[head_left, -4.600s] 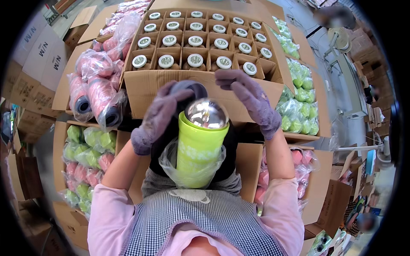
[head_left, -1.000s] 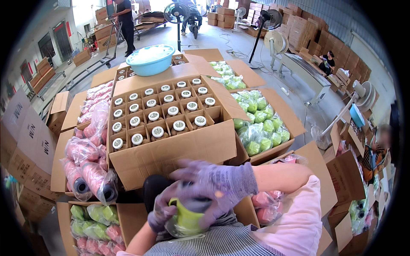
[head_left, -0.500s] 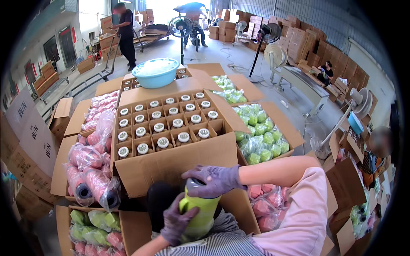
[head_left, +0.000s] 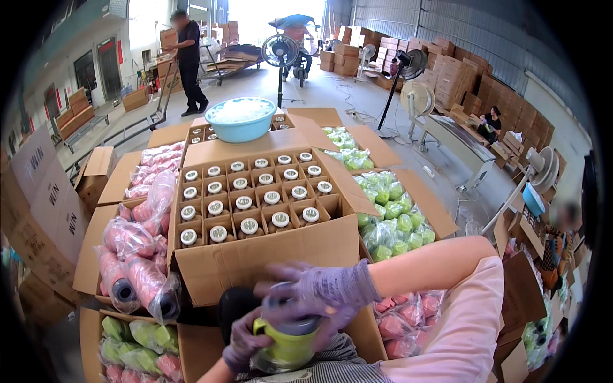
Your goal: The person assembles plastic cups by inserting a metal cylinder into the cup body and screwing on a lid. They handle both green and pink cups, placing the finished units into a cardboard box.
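A lime-green bottle (head_left: 290, 348) with a side handle and a grey-blue upper part stands upright against my lap. My left hand (head_left: 246, 341), in a purple glove, is closed round its handle side. Over the top of the bottle lies my right hand (head_left: 319, 290), also gloved in purple, wrapped about the lid; its fingers are blurred by motion. The lid itself is mostly hidden beneath that hand. Just beyond both hands is an open carton (head_left: 268, 255) with cardboard dividers, holding rows of bottles with round white-rimmed lids (head_left: 248, 226). One front-right compartment shows no lid.
Pink bagged bottles (head_left: 131, 249) fill cartons on the left; green bagged ones (head_left: 396, 214) sit to the right. A blue basin (head_left: 241, 131) of clear plastic stands behind. Farther off are fans (head_left: 280, 51), a conveyor (head_left: 456, 140), stacked boxes and a standing person (head_left: 188, 60).
My right hand has shifted slightly down and right over the bottle's top, its fingers now more blurred. The bottle sits lower and leans less; my left hand has moved slightly left and down.
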Tool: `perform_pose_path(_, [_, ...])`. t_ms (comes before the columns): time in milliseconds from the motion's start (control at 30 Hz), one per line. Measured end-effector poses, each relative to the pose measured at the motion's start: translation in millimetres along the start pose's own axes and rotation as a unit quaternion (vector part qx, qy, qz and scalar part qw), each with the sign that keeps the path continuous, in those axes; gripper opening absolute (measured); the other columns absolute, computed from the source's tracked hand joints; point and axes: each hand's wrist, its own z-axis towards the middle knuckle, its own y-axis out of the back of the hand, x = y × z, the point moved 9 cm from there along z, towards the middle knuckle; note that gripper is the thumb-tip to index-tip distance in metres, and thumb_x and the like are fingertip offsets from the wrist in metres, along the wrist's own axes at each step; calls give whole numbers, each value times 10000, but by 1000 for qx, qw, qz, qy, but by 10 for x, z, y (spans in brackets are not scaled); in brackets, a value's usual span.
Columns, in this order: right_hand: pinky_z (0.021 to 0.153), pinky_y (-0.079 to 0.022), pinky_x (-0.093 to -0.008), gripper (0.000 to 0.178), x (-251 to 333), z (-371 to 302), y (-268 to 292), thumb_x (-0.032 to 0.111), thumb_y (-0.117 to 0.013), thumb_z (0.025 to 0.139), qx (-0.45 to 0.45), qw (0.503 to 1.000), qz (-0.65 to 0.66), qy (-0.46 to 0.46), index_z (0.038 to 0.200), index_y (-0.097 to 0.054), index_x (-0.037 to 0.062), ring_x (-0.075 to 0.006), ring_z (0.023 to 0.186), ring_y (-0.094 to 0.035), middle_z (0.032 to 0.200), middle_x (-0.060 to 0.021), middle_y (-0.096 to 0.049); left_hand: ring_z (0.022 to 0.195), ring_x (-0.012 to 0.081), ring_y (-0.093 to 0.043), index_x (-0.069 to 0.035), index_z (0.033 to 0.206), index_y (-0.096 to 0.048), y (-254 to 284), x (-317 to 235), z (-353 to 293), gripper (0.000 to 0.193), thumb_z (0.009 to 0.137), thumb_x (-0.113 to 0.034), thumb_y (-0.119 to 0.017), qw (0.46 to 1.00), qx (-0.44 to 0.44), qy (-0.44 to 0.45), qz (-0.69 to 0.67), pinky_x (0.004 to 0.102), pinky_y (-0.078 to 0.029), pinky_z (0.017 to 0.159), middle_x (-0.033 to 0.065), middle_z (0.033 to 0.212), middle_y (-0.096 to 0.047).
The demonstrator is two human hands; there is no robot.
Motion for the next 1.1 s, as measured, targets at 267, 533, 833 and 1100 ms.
perform_pose_path(267, [1089,-404,-525,811,-431,20,-225,615,-550,859,115,947,115,-276,1544,-310,255,-514,1295,-462,1544,-275,-317,1003,140,-632,12,1295,-598,-86,-55,25,591,789,-191,-826,970,-106,-21,217,304,-512,919,69,1121,-686])
perform_pose_path(533, [1108,-386,-507,685,-692,65,-423,517,-577,901,144,919,167,-327,1468,-409,170,-457,1333,-446,1502,-264,-367,974,156,-679,-18,1390,-506,-255,-42,-21,689,807,-205,-822,913,-179,57,361,310,-547,873,76,1101,-712])
perform_pose_path(833, [1109,-389,-462,972,-431,151,-344,580,-690,778,52,984,146,-85,1528,-309,94,-468,1318,-448,1449,-302,-410,1039,107,-602,-4,1381,-534,73,232,-83,656,827,-203,-824,973,-173,33,153,286,-501,935,40,1140,-674])
perform_pose_path(1100, [1046,-412,-550,759,-232,191,-261,511,-670,829,-35,993,111,6,1478,-403,224,-504,1231,-456,1449,-261,-389,1102,175,-630,-9,1348,-543,-31,-33,-111,776,683,-222,-881,964,-58,-1,261,337,-496,982,87,1182,-680])
